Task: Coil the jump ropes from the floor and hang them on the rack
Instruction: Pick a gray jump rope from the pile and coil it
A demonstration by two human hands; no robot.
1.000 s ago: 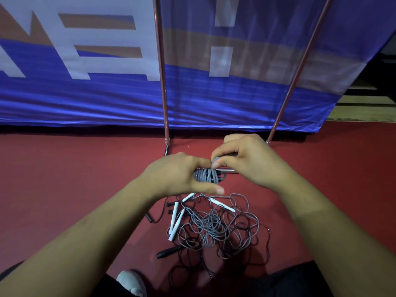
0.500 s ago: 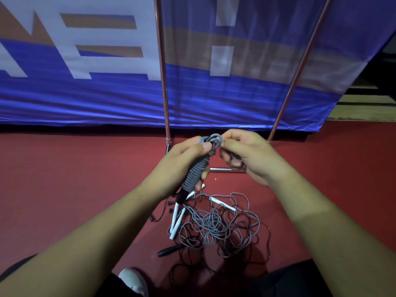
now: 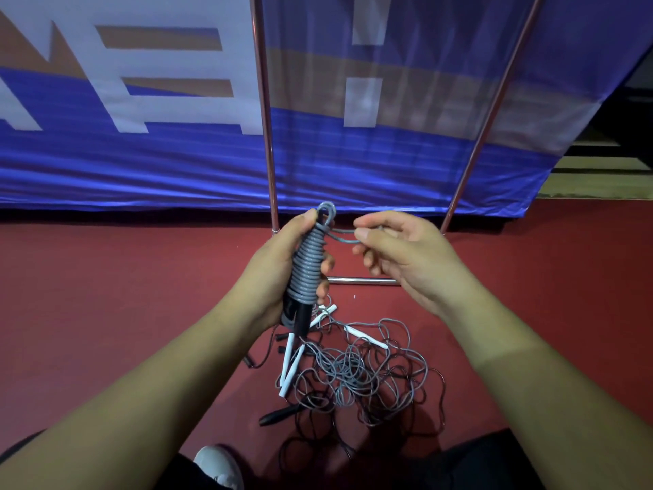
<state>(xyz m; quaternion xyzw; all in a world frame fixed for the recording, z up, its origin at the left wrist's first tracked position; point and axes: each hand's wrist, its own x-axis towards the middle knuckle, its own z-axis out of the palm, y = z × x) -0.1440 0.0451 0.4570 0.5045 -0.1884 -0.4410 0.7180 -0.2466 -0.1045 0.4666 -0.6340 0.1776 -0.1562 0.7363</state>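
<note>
Since half a second ago the right hand (image 3: 406, 256) has drawn away from the coiled jump rope (image 3: 306, 267), pinching its grey strand (image 3: 341, 230) between thumb and forefinger, while the left hand (image 3: 272, 277) stays wrapped round the coil. Below lies a red floor (image 3: 106, 295) with a tangled pile of ropes (image 3: 353, 373), backed by a blue banner (image 3: 141, 164) and the rack (image 3: 263, 100) poles. The coil's long axis stands near upright, black handle end down, small loop up towards the banner.
</note>
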